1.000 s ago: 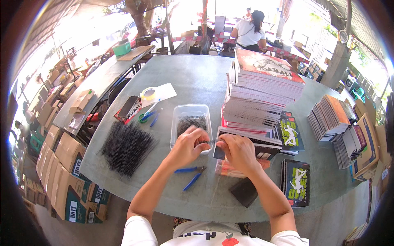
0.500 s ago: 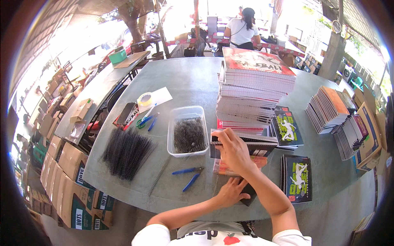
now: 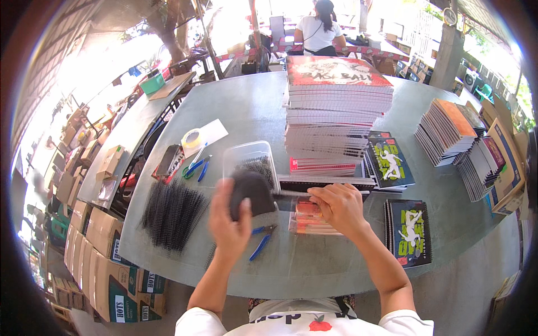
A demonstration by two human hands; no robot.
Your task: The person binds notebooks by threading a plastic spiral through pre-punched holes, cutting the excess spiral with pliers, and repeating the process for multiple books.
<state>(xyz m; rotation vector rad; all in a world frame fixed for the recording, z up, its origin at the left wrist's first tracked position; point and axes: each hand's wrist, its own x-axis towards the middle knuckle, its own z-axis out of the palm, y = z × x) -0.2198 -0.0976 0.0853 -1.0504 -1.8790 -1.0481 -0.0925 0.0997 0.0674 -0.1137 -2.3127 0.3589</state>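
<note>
My left hand (image 3: 228, 232) is raised over the table, gripping a dark, rounded flat piece (image 3: 256, 193) that is smeared by motion. My right hand (image 3: 342, 207) has its fingertips pinched at the end of a thin pale strip (image 3: 294, 194), which runs toward the dark piece. Just beyond lies a dark notebook (image 3: 336, 180) with a row of holes along its edge. Orange-covered booklets (image 3: 314, 224) rest below my right hand. Behind the left hand stands a clear plastic tub (image 3: 238, 150) of black coils. Blue-handled cutters (image 3: 259, 248) lie partly hidden beside my left wrist.
A tall stack of notebooks (image 3: 339, 101) rises beyond my hands. Spiral notebooks with green lettering (image 3: 409, 235) lie at right, more stacks (image 3: 445, 134) farther off. Black binding coils (image 3: 174, 215), blue pliers (image 3: 204, 168) and a tape roll (image 3: 192, 138) are at left. A person (image 3: 320, 31) stands far back.
My left hand has lifted from the near table edge, up and left, with the dark piece. My right hand has moved right and lower from the notebook's left end. The view has shifted slightly.
</note>
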